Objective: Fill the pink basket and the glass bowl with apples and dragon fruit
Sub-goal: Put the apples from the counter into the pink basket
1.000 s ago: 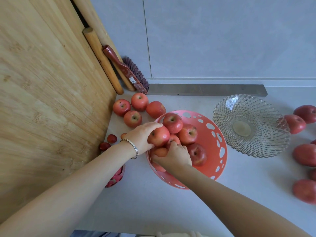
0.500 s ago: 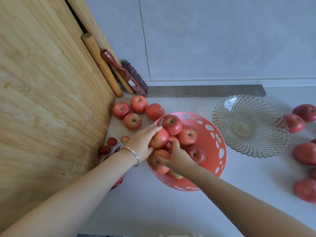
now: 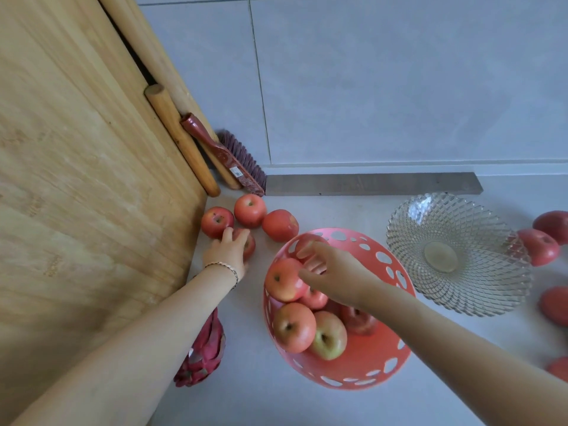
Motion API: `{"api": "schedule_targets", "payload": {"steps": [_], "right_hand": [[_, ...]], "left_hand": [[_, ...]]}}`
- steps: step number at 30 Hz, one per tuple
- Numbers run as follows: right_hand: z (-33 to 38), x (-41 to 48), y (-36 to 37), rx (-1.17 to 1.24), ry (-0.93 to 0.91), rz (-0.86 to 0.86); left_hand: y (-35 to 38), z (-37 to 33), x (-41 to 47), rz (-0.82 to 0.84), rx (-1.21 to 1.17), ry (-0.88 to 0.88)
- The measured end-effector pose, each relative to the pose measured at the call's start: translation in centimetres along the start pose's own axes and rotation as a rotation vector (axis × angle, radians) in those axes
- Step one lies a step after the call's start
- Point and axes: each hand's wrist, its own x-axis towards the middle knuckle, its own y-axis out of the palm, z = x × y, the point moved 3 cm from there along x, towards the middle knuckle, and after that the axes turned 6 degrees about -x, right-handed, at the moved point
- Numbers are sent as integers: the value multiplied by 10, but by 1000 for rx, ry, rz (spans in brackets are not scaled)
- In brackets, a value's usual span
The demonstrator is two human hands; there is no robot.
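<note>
The pink basket with oval holes sits at centre and holds several apples. My right hand hovers over its far side, fingers spread and touching the top apples, holding none. My left hand lies over a loose apple on the counter to the left, fingers curled on it. Three more loose apples lie just beyond. The glass bowl stands empty at the right. A dragon fruit shows partly under my left forearm.
A big wooden board leans along the left, with rolling pins and a brush in the corner. A grey metal strip lies at the wall foot. More red fruit sits at the right edge.
My left hand left the basket and went left onto a loose apple on the counter. My right hand rose from among the basket's apples and opened. The view tilted down.
</note>
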Motion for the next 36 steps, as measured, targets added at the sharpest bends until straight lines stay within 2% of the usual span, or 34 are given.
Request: {"api": "schedule_targets", "payload": {"steps": [3,6,10,13,16,18,20,22,25,27,30,32,36], "right_hand": [[-6,6,-2,33,-6,-11],[-20,7,-3,57,-10,-38],[-26,2,-10,49,-45,-126],[-16,2,-20,-69,-133,-243],[4,-1,-30,-36,-265,-261],[14,-6,-33,-74,-352,-230],[12,-18,-30,-222,-377,-204],[-1,-28,-28,-331,-339,-239],[-33,-39,-31,-251,-176,-275],[-59,-38,-37,-243,-19,-321],[-88,-31,-43,-247,93,-478],[-99,-24,-39,-344,123,-476],[-113,-17,-23,-625,160,-355]], "left_hand": [[9,1,19,44,45,-74],[10,-2,28,-13,9,-81],[-8,-9,10,-156,-311,-102],[-43,-29,-19,-355,-597,34],[-73,-61,-54,-315,-732,219],[-77,-84,-77,-218,-706,319],[-71,-105,-95,-143,-660,401],[-59,-116,-103,-38,-666,437],[-37,-119,-102,95,-698,478],[-27,-115,-100,9,-640,508],[-13,-113,-98,-171,-334,538],[0,-111,-96,-141,-157,490],[13,-112,-94,-95,-9,444]]}}
